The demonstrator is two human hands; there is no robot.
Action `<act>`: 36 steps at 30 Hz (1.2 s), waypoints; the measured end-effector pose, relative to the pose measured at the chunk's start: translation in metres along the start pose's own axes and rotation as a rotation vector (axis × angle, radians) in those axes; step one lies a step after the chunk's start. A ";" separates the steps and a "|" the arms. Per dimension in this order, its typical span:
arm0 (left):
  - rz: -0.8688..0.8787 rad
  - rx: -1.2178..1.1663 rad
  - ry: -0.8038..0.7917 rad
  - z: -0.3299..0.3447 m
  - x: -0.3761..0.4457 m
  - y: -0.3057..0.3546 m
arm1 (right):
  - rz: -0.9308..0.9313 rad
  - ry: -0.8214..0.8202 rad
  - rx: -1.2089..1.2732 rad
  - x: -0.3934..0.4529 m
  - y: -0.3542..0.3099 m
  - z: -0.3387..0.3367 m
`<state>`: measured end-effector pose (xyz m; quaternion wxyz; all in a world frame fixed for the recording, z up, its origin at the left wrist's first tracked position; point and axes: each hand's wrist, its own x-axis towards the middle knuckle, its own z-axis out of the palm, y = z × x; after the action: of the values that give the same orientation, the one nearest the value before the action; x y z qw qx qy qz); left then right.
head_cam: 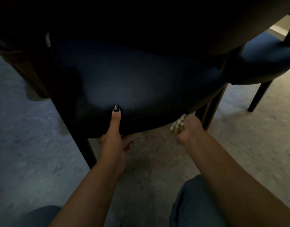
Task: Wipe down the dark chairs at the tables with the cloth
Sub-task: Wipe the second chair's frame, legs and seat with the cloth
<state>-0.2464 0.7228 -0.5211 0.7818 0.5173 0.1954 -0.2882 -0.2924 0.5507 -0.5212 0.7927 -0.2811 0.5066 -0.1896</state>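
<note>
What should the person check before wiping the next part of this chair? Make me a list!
1. Cloth in the right hand: ok, bunched in its grip.
2. Chair seat steadied: ok, the left hand grips its front edge, thumb on top.
3. Cloth touching the chair: cannot tell, it sits by the seat's front right corner.
4. Seat already clean: cannot tell, too dark.
5. Second chair close by: ok, to the right.

Both bare forearms reach forward and down. The left hand [114, 138] grips the front edge of the chair seat [124, 82], thumb laid flat on top with a dark decorated nail, fingers curled underneath. The right hand [189, 128] is fisted around a bunched cloth [177, 125] beneath the seat's front right corner
</note>
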 end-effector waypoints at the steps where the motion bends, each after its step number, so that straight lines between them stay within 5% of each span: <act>1: -0.005 0.004 -0.006 0.000 0.000 0.001 | 0.011 -0.023 -0.030 -0.011 0.008 0.001; 4: -0.016 -0.004 -0.021 -0.001 -0.002 0.003 | -0.087 -0.086 -0.004 -0.044 0.013 -0.002; 6: -0.009 -0.009 -0.027 -0.003 -0.004 0.004 | -0.452 0.001 -0.131 -0.053 -0.005 -0.005; 8: -0.009 -0.008 -0.045 -0.005 -0.004 0.005 | -0.963 0.255 -0.589 -0.047 -0.030 -0.001; 10: -0.022 0.007 -0.073 -0.007 -0.006 0.007 | -1.211 0.365 -1.005 -0.031 -0.045 0.005; 20: 0.047 -0.260 0.095 -0.039 -0.003 0.033 | -1.399 0.311 -1.452 -0.060 0.045 0.079; 23: 0.005 -0.371 0.002 -0.047 -0.003 0.041 | -1.480 0.152 -1.486 -0.086 0.094 0.111; 26: -0.011 -0.675 -0.042 -0.046 -0.004 0.049 | -1.601 -0.201 -1.490 -0.110 0.129 0.118; 30: 0.006 -0.384 -0.102 -0.062 0.002 0.046 | -1.784 -0.446 -1.601 -0.103 0.111 0.093; 32: -0.087 -0.343 -0.128 -0.074 0.006 0.049 | -1.788 -0.309 -1.662 -0.087 0.075 0.083; 36: -0.080 -0.226 -0.077 -0.071 0.005 0.049 | -1.427 0.197 -1.557 -0.048 0.002 0.086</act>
<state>-0.2107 0.8018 -0.5178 0.8299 0.4065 0.2169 -0.3148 -0.2338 0.6020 -0.4609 0.0546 -0.9271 0.2680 -0.2563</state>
